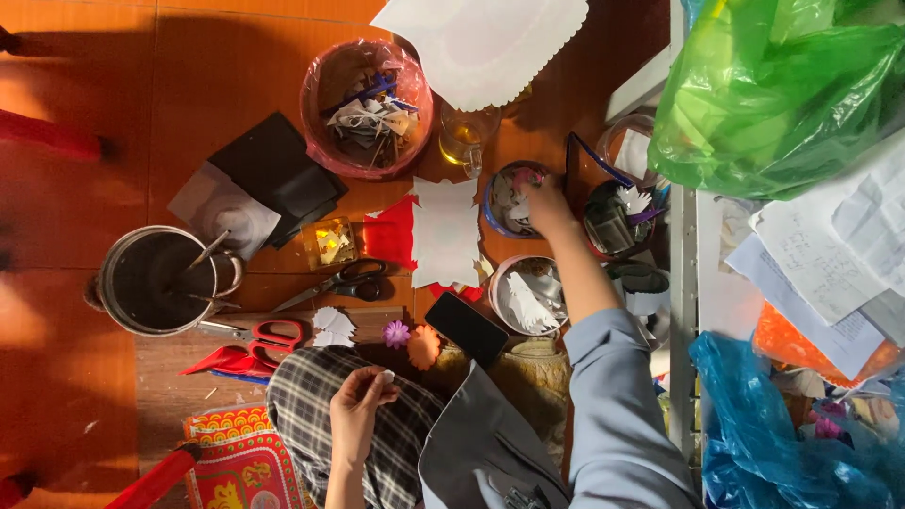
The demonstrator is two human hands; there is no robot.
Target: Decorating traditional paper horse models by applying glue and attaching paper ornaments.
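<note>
Right hand: the right hand (545, 203) is stretched forward into a small round bowl of paper cut-outs (510, 200); its fingers are curled down onto the scraps, and whether a piece is pinched cannot be told.
Left hand: the left hand (361, 401) is held over the plaid-covered lap; its fingers are pressed together at the tips on a tiny white scrap (386, 376).
Landmark: every place below is given from the bowl of paper cut-outs, which stands on the orange floor (207, 75).
Glass: a glass of yellowish liquid (466, 137) stands just behind and left of the bowl. It is judged the chief hazard: it could be knocked by the wrist as the hand is drawn back, and the white and red paper sheets (443, 231) lying just left of the bowl would be soaked.
Neighbouring cups: a second bowl of white cut-outs (528, 297) sits just nearer the person, under the forearm; it could be tipped by the grey sleeve.
Phone: a dark phone (466, 327) lies nearer still and to the left, where it might be brushed by the elbow.
Scissors: black-handled scissors (335, 283) and red-handled scissors (259, 333) lie well left, blades bare, so a blind reach that way risks a nick.
Tiny scrap: it could be dropped into the lap folds if the pinch loosens.
</note>
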